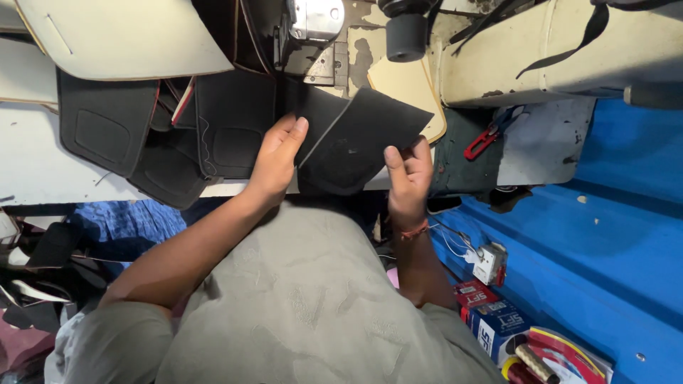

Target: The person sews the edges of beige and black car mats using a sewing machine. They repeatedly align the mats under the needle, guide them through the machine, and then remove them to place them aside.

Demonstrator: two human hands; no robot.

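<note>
My left hand (277, 158) holds the left side of a black, curved-edged fabric panel (356, 142), thumb on top, at the front edge of a sewing table (43, 171). My right hand (409, 178) pinches the same panel's lower right edge with fingers curled. A second black piece (313, 114) lies just under and behind the panel, toward the sewing machine's metal head (316, 21). Stitched black mat pieces (107, 128) are piled left of my left hand.
A cream-coloured panel (121, 35) lies over the pile at top left. Red-handled snips (482, 142) rest on green cloth to the right. A blue surface (612, 242), a white electrical socket (489, 262), small boxes (491, 320) and thread spools sit at the right.
</note>
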